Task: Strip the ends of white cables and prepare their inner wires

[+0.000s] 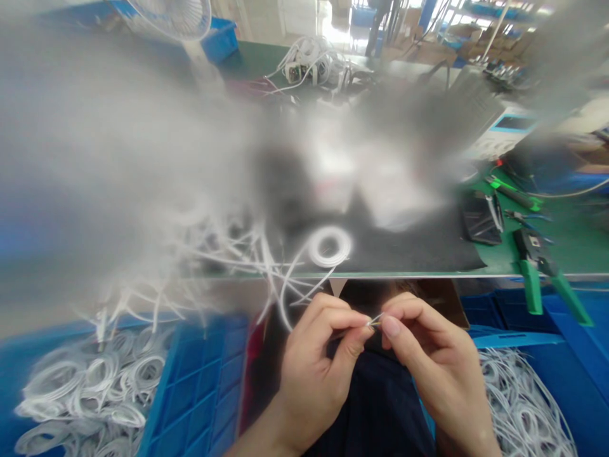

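Both hands meet just in front of the bench edge, above my lap. My left hand (328,355) pinches a thin white cable between thumb and forefinger. Its split end, with fine wires (375,322), spans the small gap to the other hand. On those wire ends, my right hand (423,352) is closed with thumb and fingertips. Behind the left hand a coiled white cable (314,249) lies on the black mat (409,251); whether it is the same cable I cannot tell. More white cable ends (228,244) hang over the bench edge to the left.
A blue crate (190,381) at left holds coiled white cables (95,393); a blue bin (571,362) at right holds loose ones (521,400). Green-handled pliers (542,266) overhang the bench edge. A white fan (181,19) stands behind. Much of the view is blurred.
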